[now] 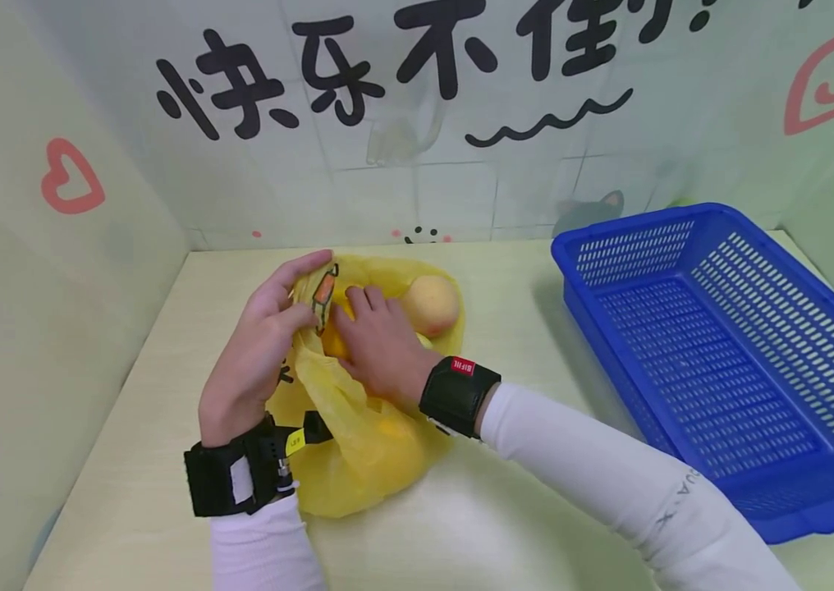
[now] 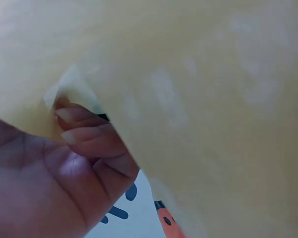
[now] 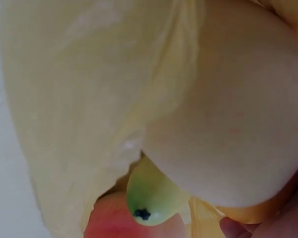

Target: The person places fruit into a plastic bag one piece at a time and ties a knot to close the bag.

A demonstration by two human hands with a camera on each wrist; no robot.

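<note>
**Orange fruit under your right grip, peach just beside**

Your right grip [image 1: 387, 341] was down in the mouth of the yellow bag [image 1: 387, 468], fingers spread over the orange fruit [image 1: 334, 341] and pointing away from you. The fruit lay at the fingers' left, seemingly touching them. Whether they had clamped on it, I could not tell; the undersides were hidden. It looked rounded, with no long axis to line up on.

The peach [image 1: 430, 304] sat just beyond the knuckles on the right, inside the bag. The right wrist view showed a green fruit [image 3: 156, 198] with a dark stem end, against a reddish one.

Your left grip [image 1: 258, 341] was clamped on the bag's left rim, thumb on the near side. It stood close to the orange fruit too, but with film between, so the right was better placed.

The blue basket [image 1: 690, 369] stood on the worktop [image 1: 166, 410] to the right, well apart from the bag. My judgement: any lift turned on clearing the bag's edge below your right wrist.
</note>
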